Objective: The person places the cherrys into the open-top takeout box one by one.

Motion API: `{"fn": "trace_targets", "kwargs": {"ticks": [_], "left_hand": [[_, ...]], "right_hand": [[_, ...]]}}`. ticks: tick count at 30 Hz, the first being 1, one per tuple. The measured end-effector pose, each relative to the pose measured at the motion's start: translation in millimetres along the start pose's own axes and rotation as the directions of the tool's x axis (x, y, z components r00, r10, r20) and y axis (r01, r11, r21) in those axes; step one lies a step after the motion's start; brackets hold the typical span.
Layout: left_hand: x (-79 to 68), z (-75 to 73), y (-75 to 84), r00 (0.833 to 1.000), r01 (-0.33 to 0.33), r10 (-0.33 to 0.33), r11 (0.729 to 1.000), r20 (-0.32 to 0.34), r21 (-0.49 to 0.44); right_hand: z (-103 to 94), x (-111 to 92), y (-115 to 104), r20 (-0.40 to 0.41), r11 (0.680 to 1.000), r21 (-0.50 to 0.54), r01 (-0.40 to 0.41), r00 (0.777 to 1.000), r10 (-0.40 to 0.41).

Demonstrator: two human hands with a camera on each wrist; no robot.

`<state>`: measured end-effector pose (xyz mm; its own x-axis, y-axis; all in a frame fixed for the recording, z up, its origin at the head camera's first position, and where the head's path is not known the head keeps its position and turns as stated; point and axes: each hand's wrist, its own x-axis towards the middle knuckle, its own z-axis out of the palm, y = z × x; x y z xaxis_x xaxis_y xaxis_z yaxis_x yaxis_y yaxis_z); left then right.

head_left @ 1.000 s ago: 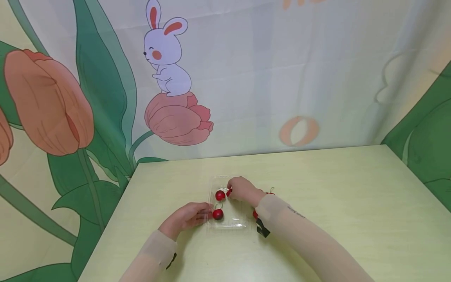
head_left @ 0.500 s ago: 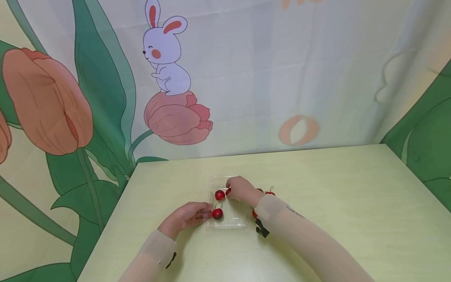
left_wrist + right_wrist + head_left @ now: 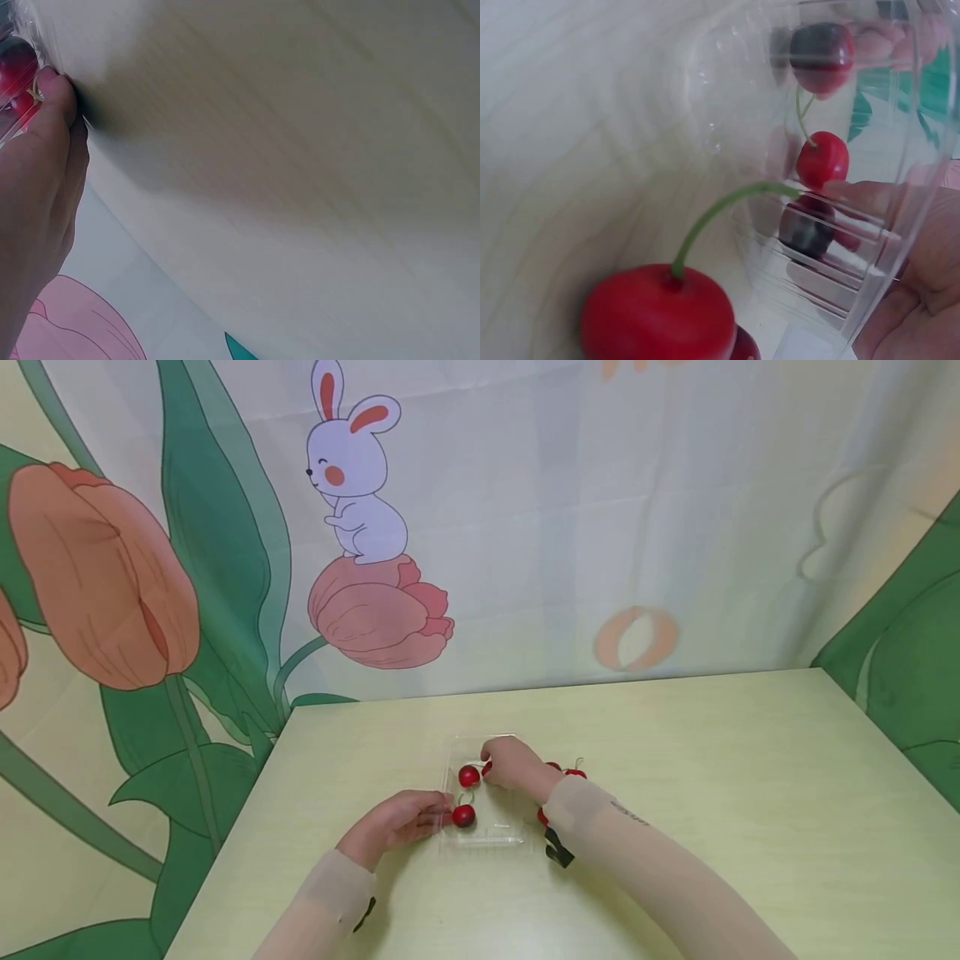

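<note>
A clear plastic box [image 3: 491, 840] lies on the table, with red cherries in it. One cherry [image 3: 463, 815] with a green stem sits at its near left, and another cherry [image 3: 468, 776] lies behind that. My right hand [image 3: 517, 768] reaches into the box and pinches a dark red cherry [image 3: 807, 226] between thumb and fingers. At the box's left wall, my left hand [image 3: 401, 820] rests its fairly straight fingers against the plastic. The left wrist view has that left hand [image 3: 41, 169] at its edge, beside the box; some fingertips are hidden.
Several more cherries [image 3: 575, 772] lie on the table right of the box, partly behind the right forearm. One of them, a bright cherry [image 3: 658, 315] with a curved stem, is close to the right wrist camera. A printed curtain [image 3: 525, 527] hangs behind the table [image 3: 712, 777].
</note>
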<state>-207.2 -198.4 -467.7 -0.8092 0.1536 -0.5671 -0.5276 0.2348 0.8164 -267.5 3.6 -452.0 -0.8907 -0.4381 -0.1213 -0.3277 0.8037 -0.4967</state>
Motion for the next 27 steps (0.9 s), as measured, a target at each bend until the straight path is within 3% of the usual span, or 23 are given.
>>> {"fn": "trace_targets", "kwargs": {"ticks": [12, 27], "left_hand": [[-1.2, 0.5, 0.5, 1.000, -0.013, 0.013, 1.000, 0.011, -0.007], [-3.1, 0.8, 3.0, 0.999, -0.014, 0.014, 1.000, 0.032, -0.008]], "right_hand": [[-1.5, -2, -6, 0.008, 0.999, 0.036, -0.018, 1.000, 0.018], [-27.5, -23, -15, -0.110, 0.982, 0.175, 0.074, 0.992, -0.055]]}}
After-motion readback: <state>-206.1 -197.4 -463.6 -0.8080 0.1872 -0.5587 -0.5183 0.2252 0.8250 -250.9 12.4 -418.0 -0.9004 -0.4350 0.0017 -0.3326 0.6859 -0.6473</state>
